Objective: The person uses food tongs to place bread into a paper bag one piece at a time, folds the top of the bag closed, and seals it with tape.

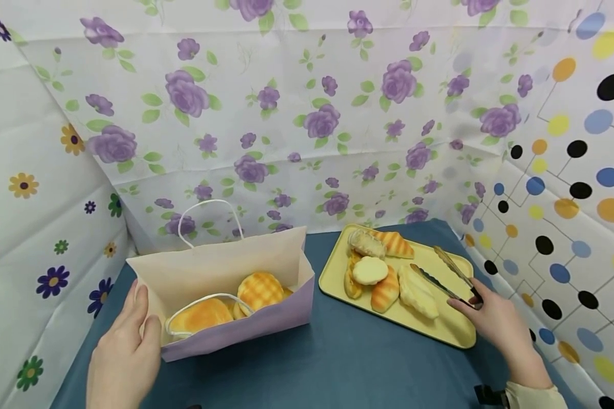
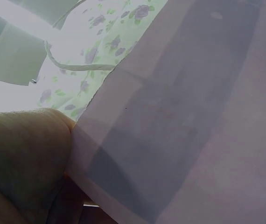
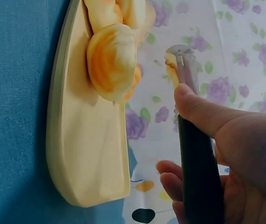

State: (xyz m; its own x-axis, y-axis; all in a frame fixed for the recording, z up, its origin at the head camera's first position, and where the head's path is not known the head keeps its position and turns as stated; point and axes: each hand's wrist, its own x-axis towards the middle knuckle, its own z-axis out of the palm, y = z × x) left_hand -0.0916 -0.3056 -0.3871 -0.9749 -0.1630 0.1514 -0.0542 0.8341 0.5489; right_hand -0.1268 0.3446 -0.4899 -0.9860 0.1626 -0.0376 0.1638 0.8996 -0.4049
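Observation:
A lilac paper bag [image 1: 245,336] stands on the left with its mouth open. Inside it lie a smooth bun [image 1: 202,317], a round bun with a grid pattern [image 1: 260,291] and more bread partly hidden. My left hand [image 1: 125,346] holds the bag's left edge, thumb against the paper [image 2: 170,107] in the left wrist view. My right hand [image 1: 501,321] grips dark-handled tongs [image 1: 442,288], whose arms are spread over the yellow tray [image 1: 457,335]. Near the tongs' tips lies a long pale bread [image 1: 418,292]; nothing shows between the tips.
Also on the tray are a striped croissant [image 1: 396,245], a smaller croissant [image 1: 385,289], a round pale bun [image 1: 370,271] and a whitish roll [image 1: 365,244]. A blue cloth [image 1: 337,363] covers the table. Patterned sheets [image 1: 286,142] enclose the back and both sides.

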